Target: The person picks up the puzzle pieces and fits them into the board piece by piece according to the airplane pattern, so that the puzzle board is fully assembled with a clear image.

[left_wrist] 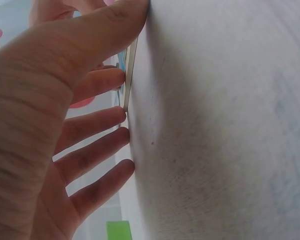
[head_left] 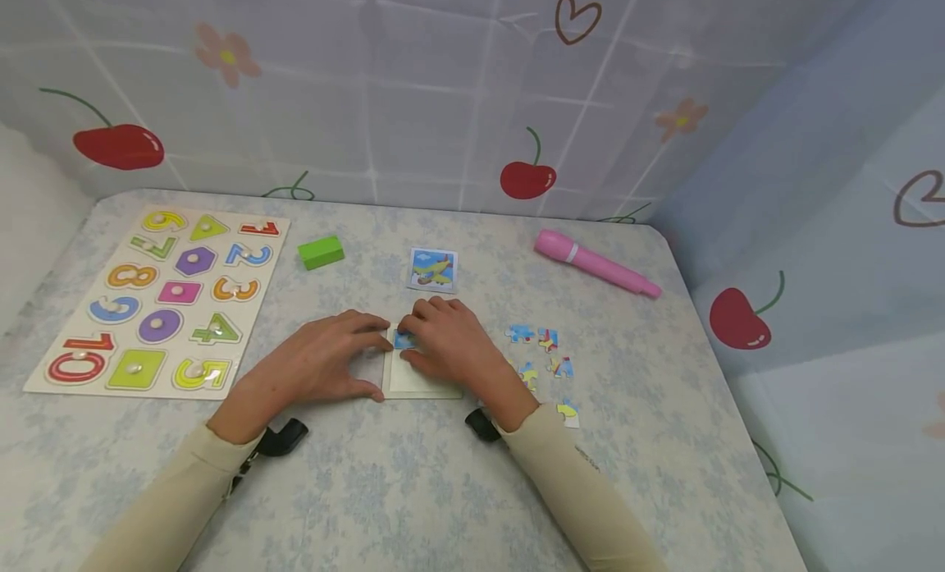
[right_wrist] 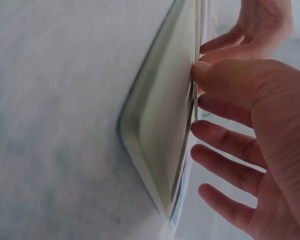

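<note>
A shallow square puzzle tray [head_left: 424, 383] lies flat in front of me. A blue puzzle piece [head_left: 404, 340] shows in its upper left corner, partly under my right fingers. My right hand [head_left: 454, 342] reaches over the tray and holds a thin piece at its fingertips, mostly hidden by the hand; in the right wrist view the thumb [right_wrist: 210, 75] is low against the tray. My left hand [head_left: 325, 359] rests at the tray's left edge, fingers spread and loosely bent, index finger and thumb touching the edge. Loose jigsaw pieces [head_left: 521, 333] lie right of the tray.
An airplane picture card [head_left: 433, 270] lies behind the tray. A green block [head_left: 321, 253] and a number-and-shape board [head_left: 166, 309] are to the left. A pink pen-shaped object [head_left: 598, 265] lies at the back right. A printed curtain [head_left: 435, 88] hangs behind the table.
</note>
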### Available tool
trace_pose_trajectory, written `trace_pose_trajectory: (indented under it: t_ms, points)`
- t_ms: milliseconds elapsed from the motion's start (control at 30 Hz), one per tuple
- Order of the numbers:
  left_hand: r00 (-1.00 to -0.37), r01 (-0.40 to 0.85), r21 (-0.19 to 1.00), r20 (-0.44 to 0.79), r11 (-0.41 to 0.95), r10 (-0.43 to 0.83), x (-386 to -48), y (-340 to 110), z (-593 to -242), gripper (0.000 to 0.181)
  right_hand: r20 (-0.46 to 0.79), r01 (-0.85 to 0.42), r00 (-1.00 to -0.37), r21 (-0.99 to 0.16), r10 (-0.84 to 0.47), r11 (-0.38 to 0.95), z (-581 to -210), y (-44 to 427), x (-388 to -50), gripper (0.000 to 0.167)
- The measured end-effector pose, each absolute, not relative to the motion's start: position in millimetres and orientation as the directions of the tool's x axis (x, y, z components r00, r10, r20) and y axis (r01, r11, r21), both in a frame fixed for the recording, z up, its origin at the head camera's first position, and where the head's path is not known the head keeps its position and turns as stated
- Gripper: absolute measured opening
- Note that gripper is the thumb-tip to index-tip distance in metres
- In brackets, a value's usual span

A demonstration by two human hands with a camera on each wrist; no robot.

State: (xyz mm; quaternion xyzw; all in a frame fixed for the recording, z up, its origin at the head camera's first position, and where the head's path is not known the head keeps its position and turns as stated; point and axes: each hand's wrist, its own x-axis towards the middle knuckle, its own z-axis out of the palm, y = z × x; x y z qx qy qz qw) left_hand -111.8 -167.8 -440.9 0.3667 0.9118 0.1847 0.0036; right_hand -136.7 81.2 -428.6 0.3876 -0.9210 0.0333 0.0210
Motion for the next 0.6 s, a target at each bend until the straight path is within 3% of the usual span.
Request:
trace_pose_trajectory:
  t_ms: [300,600]
  points:
    - [-0.727,0.671,0.344,0.133,0.657,0.674,-111.7,-168.3,-440.9,0.067,0.07,-0.703,-0.711,-0.066,-0.7,0.708,-430.7,79.0,-136.8,0.03]
    - [-0.726,0.674,0.341,0.145,0.655,0.672,-111.5,-168.2,-442.2,0.066,-0.006,-0.689,-0.721,-0.109,-0.693,0.717,-425.6,85.1,-138.0,0.037]
